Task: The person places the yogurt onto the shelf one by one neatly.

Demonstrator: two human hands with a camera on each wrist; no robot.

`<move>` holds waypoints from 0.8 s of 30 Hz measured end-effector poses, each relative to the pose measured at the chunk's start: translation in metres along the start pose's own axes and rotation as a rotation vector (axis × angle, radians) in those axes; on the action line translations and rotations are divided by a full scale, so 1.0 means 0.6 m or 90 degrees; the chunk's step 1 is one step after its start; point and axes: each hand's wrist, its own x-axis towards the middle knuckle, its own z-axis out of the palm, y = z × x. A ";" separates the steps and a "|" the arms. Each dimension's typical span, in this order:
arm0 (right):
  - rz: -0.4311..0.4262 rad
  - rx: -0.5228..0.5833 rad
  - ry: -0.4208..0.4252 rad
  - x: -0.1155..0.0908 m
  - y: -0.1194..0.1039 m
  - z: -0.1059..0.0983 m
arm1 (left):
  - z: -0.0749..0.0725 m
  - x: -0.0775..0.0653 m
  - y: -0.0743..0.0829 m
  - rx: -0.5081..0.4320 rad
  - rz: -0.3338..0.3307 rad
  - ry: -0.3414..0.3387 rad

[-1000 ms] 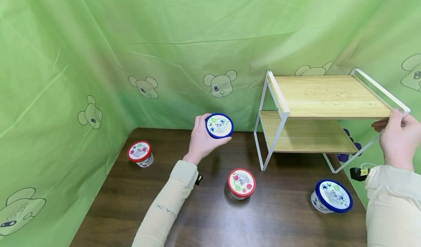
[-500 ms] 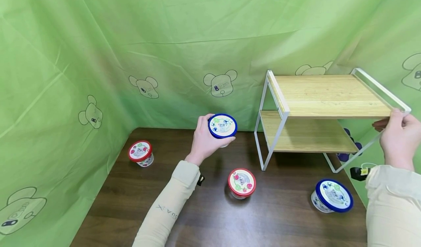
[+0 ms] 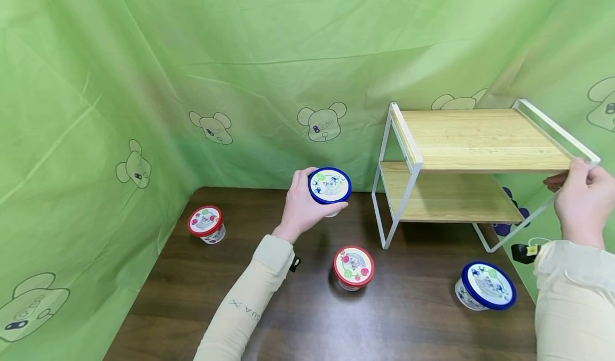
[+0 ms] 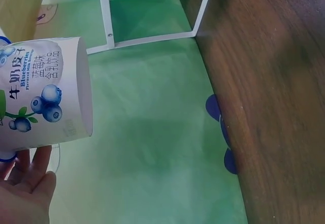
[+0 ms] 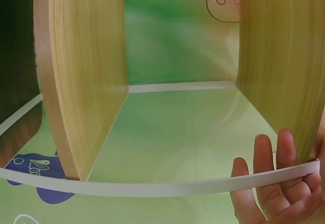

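Observation:
My left hand [image 3: 305, 206] grips a blue-lidded paper cup [image 3: 330, 185] around its side, in the air over the back of the table. In the left wrist view the cup [image 4: 40, 94] shows its blueberry print, with fingers [image 4: 38, 170] against it. At the right, my right hand [image 3: 583, 201] holds the top front corner of a two-tier shelf [image 3: 480, 139] with wooden boards and a white metal frame. The right wrist view has its fingers [image 5: 264, 155] behind the white frame bar [image 5: 152, 189], beside the top board.
On the dark wooden table [image 3: 288, 318] stand a red-lidded cup [image 3: 353, 267] near the middle, another red-lidded cup [image 3: 205, 223] at the left, and a second blue-lidded cup [image 3: 487, 285] in front of the shelf. Green cloth [image 3: 250, 83] surrounds the table at the back and sides.
My left hand has shifted slightly to the right with the blue-lidded cup, toward the shelf. The right hand stays on the shelf's corner, and the other cups have not moved.

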 end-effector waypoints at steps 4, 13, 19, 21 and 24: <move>-0.010 -0.020 0.009 -0.001 0.002 0.001 | 0.003 -0.001 0.006 -0.001 0.010 -0.001; -0.002 0.004 0.008 0.000 0.003 0.001 | 0.010 -0.003 0.021 0.001 0.044 -0.006; 0.012 0.054 -0.013 0.001 0.001 -0.002 | 0.013 -0.004 0.026 -0.001 0.053 -0.008; 0.014 0.051 -0.017 0.001 0.001 -0.003 | 0.014 -0.004 0.027 -0.003 0.055 -0.009; 0.012 0.033 -0.018 0.002 0.001 -0.002 | 0.016 -0.005 0.030 -0.004 0.057 -0.011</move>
